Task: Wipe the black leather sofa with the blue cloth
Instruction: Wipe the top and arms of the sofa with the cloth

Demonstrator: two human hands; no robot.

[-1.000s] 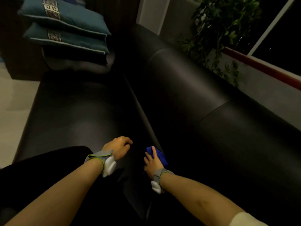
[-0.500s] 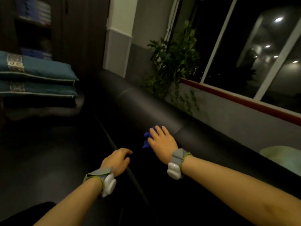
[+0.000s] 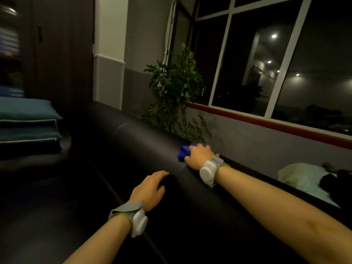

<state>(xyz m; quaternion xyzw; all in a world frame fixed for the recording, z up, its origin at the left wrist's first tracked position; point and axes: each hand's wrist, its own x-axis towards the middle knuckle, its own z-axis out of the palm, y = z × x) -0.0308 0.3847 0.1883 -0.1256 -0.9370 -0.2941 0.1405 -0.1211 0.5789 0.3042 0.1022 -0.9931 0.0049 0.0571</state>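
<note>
The sofa [image 3: 133, 149] is black and glossy; the cloth [image 3: 183, 153] on its backrest top is vivid blue. Both wristbands [image 3: 125, 211] are grey with lime-green edging and white pods. The stacked cushions [image 3: 28, 113] are teal with pale piping. The plant [image 3: 175, 86] is dark green, the window ledge [image 3: 266, 121] reddish-brown

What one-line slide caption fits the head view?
Right hand presses crumpled blue cloth onto black leather sofa backrest top; left hand rests lower.
</note>
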